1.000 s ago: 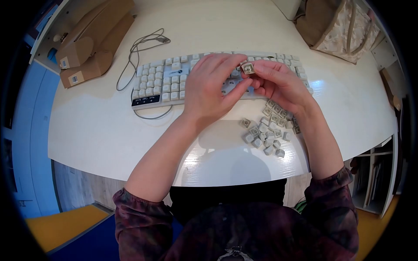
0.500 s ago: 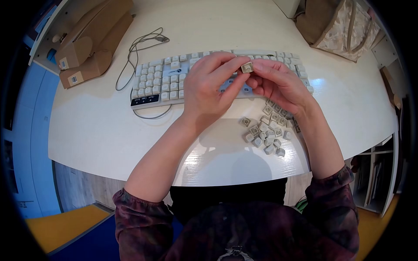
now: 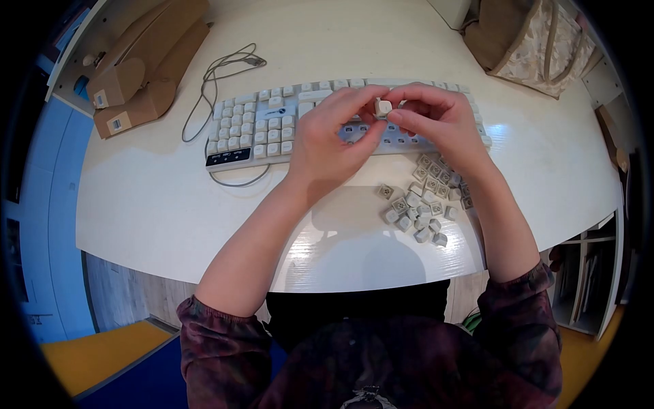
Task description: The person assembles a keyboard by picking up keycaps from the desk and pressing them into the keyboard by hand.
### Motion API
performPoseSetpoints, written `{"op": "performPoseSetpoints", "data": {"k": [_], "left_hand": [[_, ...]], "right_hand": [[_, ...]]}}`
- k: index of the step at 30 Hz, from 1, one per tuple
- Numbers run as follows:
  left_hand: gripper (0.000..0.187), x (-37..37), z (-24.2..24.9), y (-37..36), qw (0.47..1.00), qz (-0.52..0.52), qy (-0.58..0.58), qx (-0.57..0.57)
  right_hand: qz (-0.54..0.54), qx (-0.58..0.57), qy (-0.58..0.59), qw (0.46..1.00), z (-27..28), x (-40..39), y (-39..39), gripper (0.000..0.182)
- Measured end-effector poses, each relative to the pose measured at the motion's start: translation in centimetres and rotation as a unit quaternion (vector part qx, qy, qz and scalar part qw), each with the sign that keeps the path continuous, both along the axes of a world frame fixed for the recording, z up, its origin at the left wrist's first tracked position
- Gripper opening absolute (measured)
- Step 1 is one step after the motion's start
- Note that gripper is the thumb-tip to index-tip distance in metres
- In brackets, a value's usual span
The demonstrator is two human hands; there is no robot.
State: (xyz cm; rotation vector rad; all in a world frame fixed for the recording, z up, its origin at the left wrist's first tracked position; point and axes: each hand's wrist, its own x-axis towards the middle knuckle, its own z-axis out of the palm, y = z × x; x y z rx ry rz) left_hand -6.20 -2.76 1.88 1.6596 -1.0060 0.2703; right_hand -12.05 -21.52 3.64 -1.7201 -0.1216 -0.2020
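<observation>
A white keycap (image 3: 383, 108) is pinched above the keyboard, its smooth top facing me. My left hand (image 3: 330, 136) closes thumb and index finger on its left side. The curled fingers of my right hand (image 3: 444, 126) meet its right side, the thumb against its edge. Beneath both hands lies the white keyboard (image 3: 298, 151), partly hidden by them. Bare switches (image 3: 392, 141) show in its near rows, while keycaps still cover its left end. Below my right hand is a heap of loose keycaps (image 3: 424, 211), some upside down with their hollow undersides showing.
A grey cable (image 3: 204, 82) lies coiled on the white table (image 3: 170, 204) at the keyboard's left. Brown cardboard packaging (image 3: 146, 75) occupies the far left corner. A patterned bag (image 3: 528, 51) stands at the far right. Shelves (image 3: 586, 273) are beside the table's right edge.
The keycap has turned over between my fingers: its hollow underside faced me before, now its top does. My right-hand fingers have shifted and curled. The loose heap looks unchanged.
</observation>
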Motion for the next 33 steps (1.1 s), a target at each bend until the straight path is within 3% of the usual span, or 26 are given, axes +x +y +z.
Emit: {"op": "performPoseSetpoints", "data": {"k": [9,21,24,27,33], "left_hand": [[0.028,0.4,-0.5,0.2,0.994,-0.018,0.106,-0.011],[0.028,0.6,-1.0,0.2,0.995,-0.009,0.101,0.006],[0.029,0.5,-0.8,0.1,0.998,0.016,0.064,0.016],[0.030,1.3,-1.2,0.2,0.995,0.068,-0.052,0.049],[0.031,1.9,-1.8,0.5,0.972,0.072,-0.185,0.128]], "right_hand": [[-0.030,-0.115,-0.115,0.986,-0.7,0.3,-0.1,0.024],[-0.053,-0.216,-0.216,0.951,-0.7,0.3,0.0,0.021],[-0.080,-0.217,-0.195,0.953,-0.9,0.5,-0.2,0.020],[-0.112,-0.223,-0.145,0.957,-1.4,0.9,-0.8,0.019],[-0.128,-0.274,-0.087,0.949,-2.4,1.2,-1.4,0.019]]}}
